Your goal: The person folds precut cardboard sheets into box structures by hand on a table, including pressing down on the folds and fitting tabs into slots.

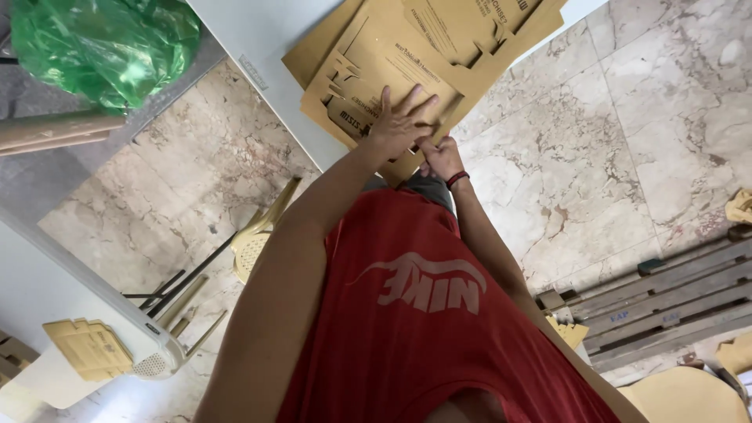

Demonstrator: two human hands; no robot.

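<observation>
A stack of flat brown cardboard cut-outs (407,55) lies on a white table (266,47) in front of me. My left hand (401,117) presses flat on the top sheet with its fingers spread. Just to its right, my right hand (439,157), with a dark red band on the wrist, pinches the near edge of the stack. Both arms reach out over my red shirt (415,329).
A green plastic bag (102,47) sits at the top left. A beige plastic chair (254,239) stands on the marble floor (627,117). A second white table (47,298) at the lower left carries folded cardboard pieces (88,348). A wooden pallet (666,305) lies at the right.
</observation>
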